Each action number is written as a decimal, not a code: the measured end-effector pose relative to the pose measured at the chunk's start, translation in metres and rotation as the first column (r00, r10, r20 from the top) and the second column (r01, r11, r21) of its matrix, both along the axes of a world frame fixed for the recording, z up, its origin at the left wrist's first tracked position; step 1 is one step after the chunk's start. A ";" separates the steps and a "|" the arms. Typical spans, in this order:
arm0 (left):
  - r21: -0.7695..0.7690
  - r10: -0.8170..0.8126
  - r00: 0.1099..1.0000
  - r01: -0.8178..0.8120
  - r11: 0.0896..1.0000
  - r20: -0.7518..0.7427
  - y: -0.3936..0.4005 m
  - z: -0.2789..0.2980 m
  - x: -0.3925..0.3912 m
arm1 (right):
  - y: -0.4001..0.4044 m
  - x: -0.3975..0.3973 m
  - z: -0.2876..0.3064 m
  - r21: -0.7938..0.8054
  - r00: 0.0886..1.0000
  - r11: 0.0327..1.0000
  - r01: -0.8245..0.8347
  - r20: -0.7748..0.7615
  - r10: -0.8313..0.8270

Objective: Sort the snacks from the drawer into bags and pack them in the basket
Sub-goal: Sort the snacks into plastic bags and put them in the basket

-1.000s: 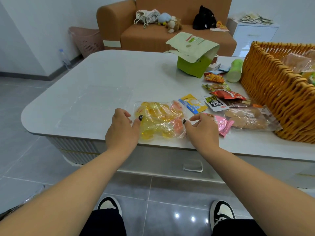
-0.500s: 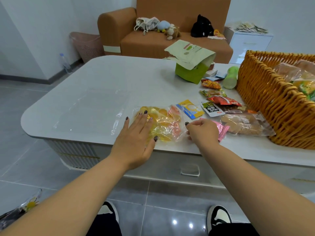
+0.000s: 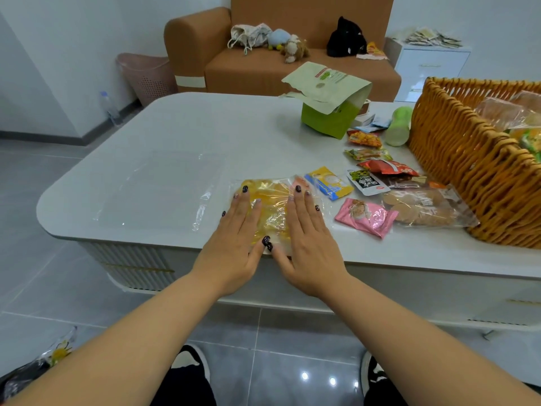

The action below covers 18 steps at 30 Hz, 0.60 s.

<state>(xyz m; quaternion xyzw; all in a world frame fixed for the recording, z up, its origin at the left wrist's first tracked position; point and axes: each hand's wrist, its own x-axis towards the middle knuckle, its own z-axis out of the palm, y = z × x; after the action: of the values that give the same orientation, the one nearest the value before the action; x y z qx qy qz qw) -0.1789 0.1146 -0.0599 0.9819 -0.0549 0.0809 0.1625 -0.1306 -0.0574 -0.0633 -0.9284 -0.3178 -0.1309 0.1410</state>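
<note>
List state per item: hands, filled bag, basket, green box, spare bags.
left hand: flat, pressing the bag
right hand: flat, pressing the bag
clear bag of yellow snacks: filled, flat on table
wicker basket: partly packed
green box: flap open
empty clear bags: flat, unused

Both hands lay flat on a snack bag (image 3: pixel 272 212) at the table's (image 3: pixel 181 136) near edge; loose snacks (image 3: pixel 366 216) and a basket (image 3: pixel 468 177) sat to its right.

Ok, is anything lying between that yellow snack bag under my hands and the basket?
Yes. Between the yellow snack bag and the wicker basket on the table lie a pink packet and a clear bag of biscuits, which touches the basket's wall. Lifting over clears them.
</note>
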 end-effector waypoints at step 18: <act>-0.330 0.221 0.955 -0.277 0.902 -0.196 -0.008 0.031 0.010 | -0.018 0.016 0.045 0.153 0.878 0.987 0.049 -0.478 0.031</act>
<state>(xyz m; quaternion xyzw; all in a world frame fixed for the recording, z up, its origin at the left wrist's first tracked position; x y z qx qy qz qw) -0.1690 0.1063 -0.0285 0.9386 0.0996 0.0336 0.3285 -0.1142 -0.0756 -0.0183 -0.9190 -0.2570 0.0770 0.2890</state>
